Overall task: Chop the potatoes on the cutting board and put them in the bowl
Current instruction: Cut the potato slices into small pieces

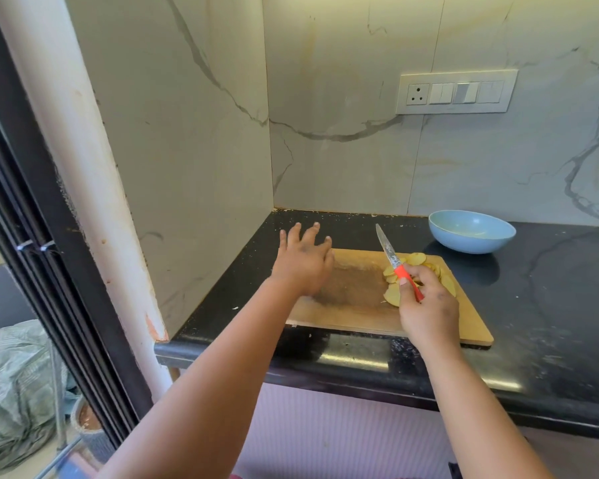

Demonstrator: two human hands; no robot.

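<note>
A wooden cutting board [357, 316] lies on the black counter. A pile of thin potato slices [416, 260] sits on its right half, partly hidden by my right hand [429, 311]. That hand grips a knife [388, 252] by its red handle, the blade pointing up and away over the board. My left hand [305, 262] hovers over the board's left end with the fingers spread and nothing in it. A light blue bowl [471, 231] stands behind the board to the right; it looks empty.
The black counter [550, 305] runs to the right, with its front edge near me. Marble walls close the back and the left corner. A switch panel [455, 92] is on the back wall. A dark window frame [42, 236] stands at the left.
</note>
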